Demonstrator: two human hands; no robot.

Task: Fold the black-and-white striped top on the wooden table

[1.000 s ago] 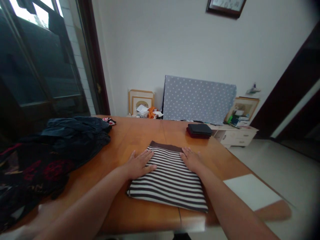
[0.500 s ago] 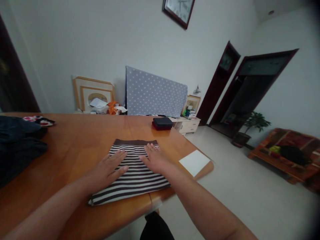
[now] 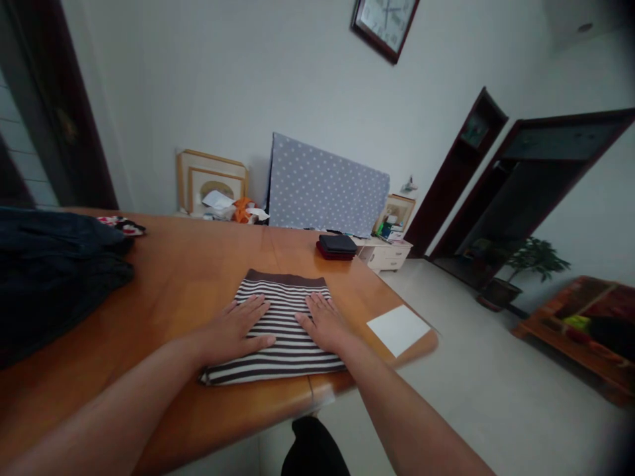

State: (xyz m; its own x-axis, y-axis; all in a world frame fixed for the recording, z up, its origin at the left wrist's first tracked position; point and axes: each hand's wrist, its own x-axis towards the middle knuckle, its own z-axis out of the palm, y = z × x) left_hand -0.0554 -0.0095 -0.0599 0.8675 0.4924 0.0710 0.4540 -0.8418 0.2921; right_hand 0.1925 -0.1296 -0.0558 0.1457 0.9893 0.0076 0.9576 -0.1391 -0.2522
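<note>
Your left hand (image 3: 233,327) and your right hand (image 3: 322,322) lie open and flat, a little apart, and they press on a striped knit garment (image 3: 285,311) without gripping it. This garment is already folded into a neat rectangle, and it sits near the close edge of the wooden table (image 3: 173,277). Farther on the table is a small folded dark stack (image 3: 337,246). At left, a heap of dark clothes (image 3: 54,277) is not folded yet. At right lies a white card (image 3: 398,329).

You had dark clothes (image 3: 54,277) heaped at left on the table (image 3: 188,264), a white card (image 3: 398,329) at right, a folded dark stack (image 3: 337,246) far off, and a wall clock (image 3: 385,26) above a polka-dot board (image 3: 327,185).
</note>
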